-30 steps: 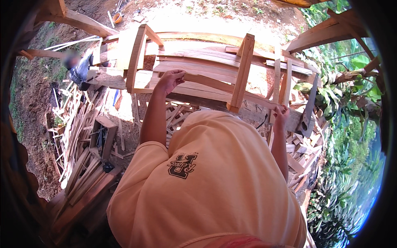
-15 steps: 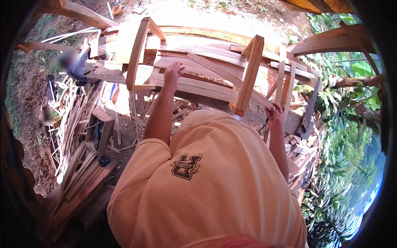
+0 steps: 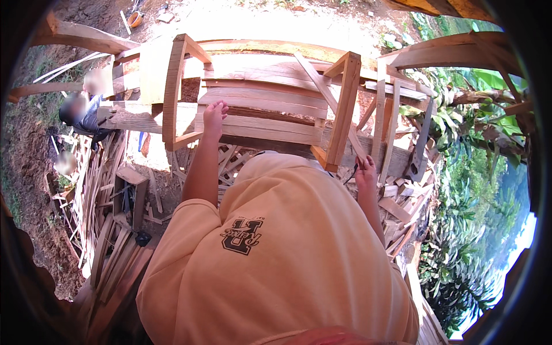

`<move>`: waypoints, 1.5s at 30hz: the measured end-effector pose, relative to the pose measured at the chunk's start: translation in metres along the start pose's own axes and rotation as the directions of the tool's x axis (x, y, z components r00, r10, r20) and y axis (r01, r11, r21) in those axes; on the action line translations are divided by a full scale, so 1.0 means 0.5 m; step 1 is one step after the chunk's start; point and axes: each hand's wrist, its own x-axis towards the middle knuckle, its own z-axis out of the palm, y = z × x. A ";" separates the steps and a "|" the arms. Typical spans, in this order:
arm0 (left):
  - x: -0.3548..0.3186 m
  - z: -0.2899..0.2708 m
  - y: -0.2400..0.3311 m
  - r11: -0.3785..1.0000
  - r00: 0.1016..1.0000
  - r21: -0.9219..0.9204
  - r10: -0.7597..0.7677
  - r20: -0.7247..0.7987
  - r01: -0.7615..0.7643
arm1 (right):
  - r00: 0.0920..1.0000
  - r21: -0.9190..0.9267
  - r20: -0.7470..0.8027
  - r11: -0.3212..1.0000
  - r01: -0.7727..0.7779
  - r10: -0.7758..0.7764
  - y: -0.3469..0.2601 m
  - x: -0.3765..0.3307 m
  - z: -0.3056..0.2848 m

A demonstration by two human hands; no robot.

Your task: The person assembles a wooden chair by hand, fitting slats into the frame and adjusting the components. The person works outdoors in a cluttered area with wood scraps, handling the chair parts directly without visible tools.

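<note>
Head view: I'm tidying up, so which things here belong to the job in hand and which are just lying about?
Apparently part of the job:
thin wooden strip, in the right hand
pale boards, near the empty left hand

Apparently just lying about:
handsaw, at right
heap of sticks, at left
orange bowl-like thing, top left

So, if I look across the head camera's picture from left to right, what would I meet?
Co-worker → left wooden frame → left hand → right wooden frame → right hand, holding a thin wooden strip → handsaw.
</note>
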 end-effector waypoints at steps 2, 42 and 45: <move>0.011 -0.006 0.004 0.997 1.000 0.078 0.021 0.005 -0.022 | 1.000 0.001 0.014 1.000 0.021 -0.021 0.017 0.000 -0.001; 0.154 -0.048 0.035 0.647 0.905 0.761 0.351 -0.240 -0.049 | 0.979 -0.727 0.198 0.678 0.109 0.055 0.130 0.225 0.282; 0.120 -0.027 0.092 0.650 0.917 0.757 0.257 -0.306 0.070 | 0.968 -0.906 0.248 0.364 0.215 0.046 0.135 0.210 0.337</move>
